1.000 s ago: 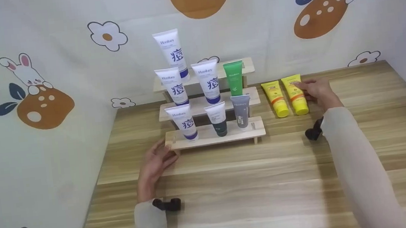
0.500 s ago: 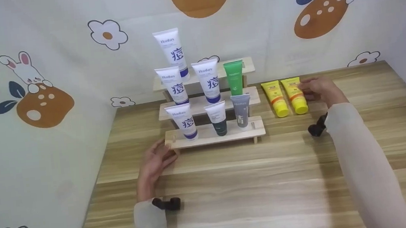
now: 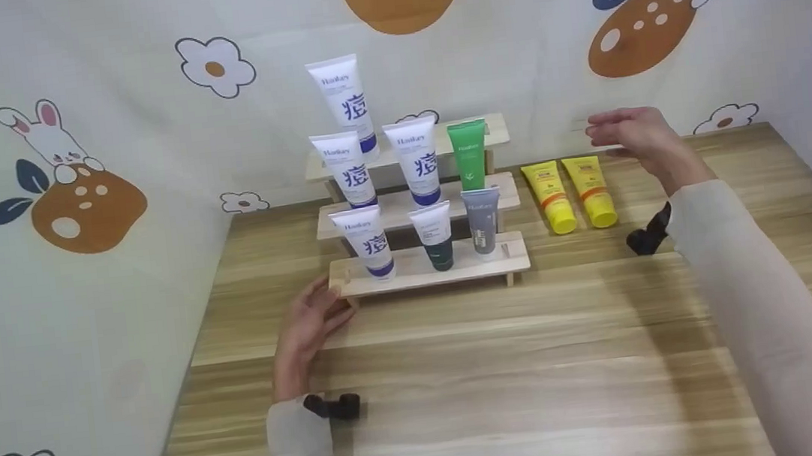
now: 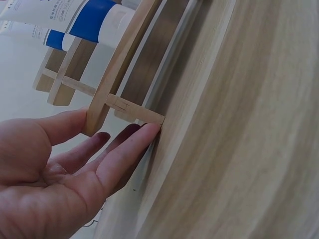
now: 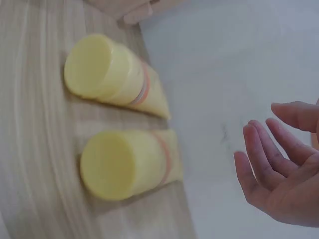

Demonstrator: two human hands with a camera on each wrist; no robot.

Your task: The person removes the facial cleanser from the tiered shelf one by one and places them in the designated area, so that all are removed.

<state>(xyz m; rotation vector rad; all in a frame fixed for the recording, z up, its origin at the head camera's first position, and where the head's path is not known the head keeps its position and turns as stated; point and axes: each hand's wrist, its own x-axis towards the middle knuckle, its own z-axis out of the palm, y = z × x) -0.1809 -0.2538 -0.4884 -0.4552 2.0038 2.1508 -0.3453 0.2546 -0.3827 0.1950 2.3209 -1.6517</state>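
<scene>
At the front left corner of a three-tier wooden display stand (image 3: 426,277) is my left hand (image 3: 305,325). In the left wrist view its thumb touches the end of the lowest shelf (image 4: 97,117), and a fingertip meets the foot of the leg (image 4: 137,109); the fingers are fairly straight. My right hand (image 3: 640,139) is raised behind and right of two yellow squeeze tubes, holding nothing, its fingers loosely bent. The left yellow tube (image 3: 550,196) and the right yellow tube (image 3: 591,192) lie side by side on the table, caps toward me.
Several white-and-blue tubes (image 3: 421,166), a green tube (image 3: 470,153), a white-and-dark-green tube (image 3: 434,236) and a grey tube (image 3: 483,220) stand caps down on the stand. A patterned curtain (image 3: 529,34) hangs behind the wood-grain table (image 3: 468,387).
My right hand has let go of the right yellow tube and moved up and to the right, away from it. The left hand stays at the stand's corner.
</scene>
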